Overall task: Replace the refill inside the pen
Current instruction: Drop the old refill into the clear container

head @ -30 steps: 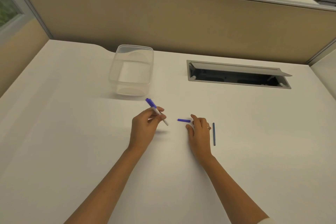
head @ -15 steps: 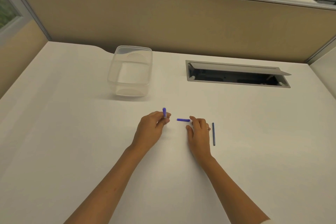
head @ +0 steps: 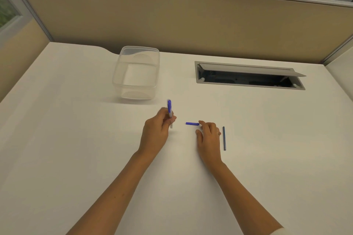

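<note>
My left hand (head: 157, 129) grips a pen (head: 169, 109) with a blue top and a pale lower barrel, held nearly upright above the white desk; its image is blurred. A short blue pen piece (head: 192, 123) lies flat on the desk just right of that hand. My right hand (head: 209, 137) rests on the desk with its fingertips touching the right end of this piece, fingers loosely spread. A thin dark blue refill (head: 224, 138) lies on the desk along the right side of my right hand.
A clear plastic container (head: 136, 74) stands behind my left hand. A grey cable hatch (head: 250, 75) with its lid raised sits at the back right. A beige partition (head: 191, 25) closes off the desk's far edge.
My left hand has turned the pen from a slant, tip toward the right, to nearly upright with the blue end up. My right hand, the blue piece and the refill have stayed in place.
</note>
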{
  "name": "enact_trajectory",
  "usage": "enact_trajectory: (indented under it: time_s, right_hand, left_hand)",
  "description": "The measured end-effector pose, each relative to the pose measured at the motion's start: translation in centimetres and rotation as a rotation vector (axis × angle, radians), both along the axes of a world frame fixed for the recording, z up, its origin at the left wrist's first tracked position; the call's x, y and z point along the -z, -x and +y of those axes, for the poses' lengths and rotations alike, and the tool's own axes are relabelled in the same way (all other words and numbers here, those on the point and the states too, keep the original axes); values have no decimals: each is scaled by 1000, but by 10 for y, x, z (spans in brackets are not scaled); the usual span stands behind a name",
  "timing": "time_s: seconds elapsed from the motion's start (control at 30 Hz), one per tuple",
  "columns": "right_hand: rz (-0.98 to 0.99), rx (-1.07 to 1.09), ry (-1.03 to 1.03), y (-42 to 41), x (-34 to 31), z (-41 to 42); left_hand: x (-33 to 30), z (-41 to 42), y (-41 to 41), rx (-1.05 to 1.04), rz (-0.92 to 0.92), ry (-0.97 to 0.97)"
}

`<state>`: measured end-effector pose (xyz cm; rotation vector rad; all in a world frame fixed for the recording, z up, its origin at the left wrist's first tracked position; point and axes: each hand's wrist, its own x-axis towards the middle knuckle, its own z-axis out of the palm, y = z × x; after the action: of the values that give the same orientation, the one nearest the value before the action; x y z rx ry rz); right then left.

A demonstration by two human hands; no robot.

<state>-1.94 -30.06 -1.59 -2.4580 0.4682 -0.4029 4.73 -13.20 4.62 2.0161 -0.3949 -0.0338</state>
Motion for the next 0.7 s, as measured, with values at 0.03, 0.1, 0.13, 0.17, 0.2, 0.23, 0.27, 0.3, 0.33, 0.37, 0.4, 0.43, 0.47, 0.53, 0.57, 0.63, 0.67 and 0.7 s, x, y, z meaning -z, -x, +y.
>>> enact_trajectory:
  time_s: [0.03, 0.1, 0.13, 0.17, 0.2, 0.23, 0.27, 0.3, 0.33, 0.37, 0.4, 0.43, 0.47, 0.53, 0.57, 0.63, 0.67, 0.7]
  right_hand:
    - [2, -1, 4, 0, 0, 0]
    - [11, -1, 14, 0, 1, -1]
    - [15, -1, 15, 0, 1, -1]
    - [18, -1, 13, 0, 1, -1]
    - [17, -1, 9, 0, 1, -1]
    - [14, 2, 5, 0, 1, -1]
    - [10, 4, 3, 0, 0, -1]
    - [7, 4, 6, 1, 1, 0]
    - [7, 3, 12, 1, 1, 0]
    - [7, 2, 18, 1, 1, 0]
    - [8, 2, 23, 1, 1, 0]
    - [8, 1, 27, 1, 1, 0]
    - [7, 0, 32, 1, 1, 0]
    - [5, -2, 40, 2, 1, 0]
    - [4, -1, 41, 2, 1, 0]
    - [4, 1, 40, 2, 0, 0]
    - [1, 0, 38, 3, 0, 0]
    - [-3, -3, 37, 3, 0, 0]
  left_hand:
    - [3, 2, 1, 41, 13, -39]
    - [8, 4, 4, 90, 41, -108]
    - [8, 4, 4, 88, 44, -113]
    - [7, 4, 4, 74, 42, -91]
    - [5, 3, 3, 52, 35, -51]
    - [2, 2, 3, 24, 24, -3]
    - [-1, 1, 3, -4, 8, 46]
    - [-4, 0, 3, -32, -15, 99]
    - [-7, 0, 3, -59, -43, 154]
    - [-8, 0, 4, -89, -69, 208]
    - [-9, 0, 5, -122, -90, 257]
    - [-8, 0, 6, -156, -108, 298]
    - [-5, 1, 7, -186, -123, 326]
    - [3, 5, 10, -208, -115, 326]
    - [8, 7, 12, -194, -76, 294]
    - [16, 12, 15, -140, 58, 196]
    - [20, 13, 15, -122, 114, 155]
    - [24, 15, 15, -120, 143, 131]
